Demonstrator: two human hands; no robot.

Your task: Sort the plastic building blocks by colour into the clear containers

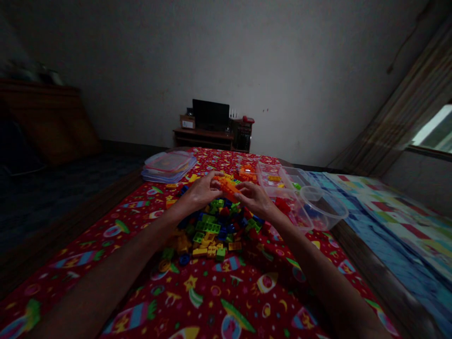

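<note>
Both of my hands meet above a heap of coloured toy bricks (208, 230) on a red patterned cloth (226, 301). My left hand (202, 190) and my right hand (254, 197) together grip an orange brick piece (229, 187), one hand at each end. The heap below holds green, blue, yellow and red bricks. The light is dim, so small details of the orange piece are hard to make out.
Clear plastic containers (300, 197) with a few bricks stand right of my hands; a stack of clear lids (168, 165) lies at the far left. A small desk with a dark monitor (211, 114) stands against the wall. A patterned blue mat (381, 221) lies at the right.
</note>
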